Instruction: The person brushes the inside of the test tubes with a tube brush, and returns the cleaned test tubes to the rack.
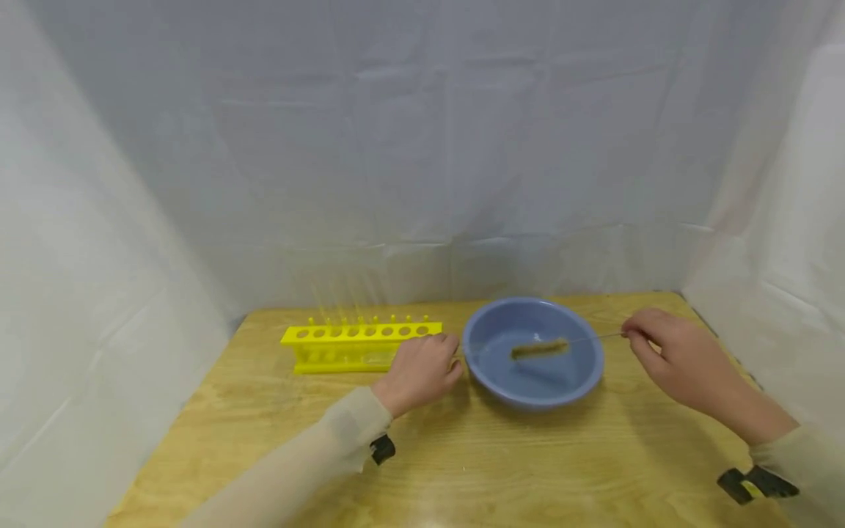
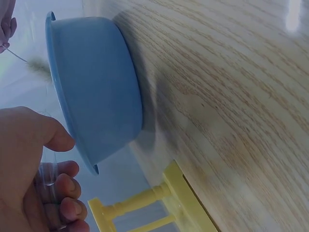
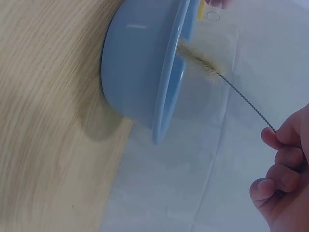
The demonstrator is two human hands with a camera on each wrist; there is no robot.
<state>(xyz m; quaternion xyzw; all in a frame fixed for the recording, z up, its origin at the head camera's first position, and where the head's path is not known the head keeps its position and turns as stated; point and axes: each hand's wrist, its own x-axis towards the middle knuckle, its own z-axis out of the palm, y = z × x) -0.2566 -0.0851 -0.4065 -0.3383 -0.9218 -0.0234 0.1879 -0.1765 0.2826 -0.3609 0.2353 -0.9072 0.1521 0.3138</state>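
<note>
My right hand pinches the thin twisted-wire handle of a test tube brush. The brush's tan bristles hang over a blue basin, pointing left. At the basin's left side, my left hand has its fingers curled round a clear glass test tube. In the right wrist view the tube's round mouth faces the brush, and the bristles are outside it. Most of the tube is hidden by the left hand. Just behind and left of that hand stands a yellow test tube rack.
Several faint, clear tubes stick up at the rack's back left. Rack and basin sit on a wood-grain table. Pale plastic sheeting hangs behind the table and along both sides.
</note>
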